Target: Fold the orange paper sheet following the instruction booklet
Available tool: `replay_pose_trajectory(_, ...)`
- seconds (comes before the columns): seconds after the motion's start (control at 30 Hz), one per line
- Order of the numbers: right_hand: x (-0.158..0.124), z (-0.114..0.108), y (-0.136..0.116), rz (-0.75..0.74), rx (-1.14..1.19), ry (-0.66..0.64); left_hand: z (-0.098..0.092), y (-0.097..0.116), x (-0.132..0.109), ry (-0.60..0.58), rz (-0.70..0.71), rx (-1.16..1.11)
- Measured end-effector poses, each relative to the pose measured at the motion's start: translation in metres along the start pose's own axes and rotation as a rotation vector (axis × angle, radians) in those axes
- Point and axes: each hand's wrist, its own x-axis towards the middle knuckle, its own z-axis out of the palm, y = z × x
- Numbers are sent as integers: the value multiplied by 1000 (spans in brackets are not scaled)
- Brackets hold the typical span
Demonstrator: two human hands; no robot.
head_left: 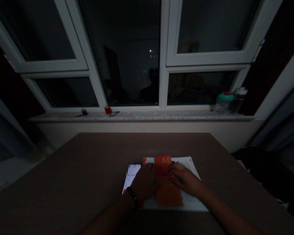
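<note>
An orange sheet of paper (168, 192) marked "AE" lies on a white printed sheet (191, 199) on a brown table (88, 169). My left hand (145, 183), with a dark band at the wrist, rests on the orange paper's left edge, fingers curled down onto it. My right hand (185, 179) presses on its right side, fingers bent and pinching the paper near the middle. A lit phone (130, 178) lies just left of my left hand.
Behind the table runs a stone window sill (142, 116) under dark windows. On it stand a small red object (108, 110), a small dark item (84, 112) and two clear bottles (224, 102) at the right. A dark shape (267, 169) sits right of the table.
</note>
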Motion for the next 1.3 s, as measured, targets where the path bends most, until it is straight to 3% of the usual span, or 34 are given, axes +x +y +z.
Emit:
replay_pose_trajectory(0.2,0,-2,0,13,-12,-7,3,0,-2,29,47,-12)
replay_pose_trajectory(0.77,1,-2,-1,-5,-42,8,-5,4,1,-64,11,10)
replay_pose_trajectory(1.03,-2,-14,9,185,-55,76,-11,10,8,-138,-6,55)
replay_pose_trajectory(1.3,-6,-20,16,317,-52,21,-17,15,11,-174,-10,50)
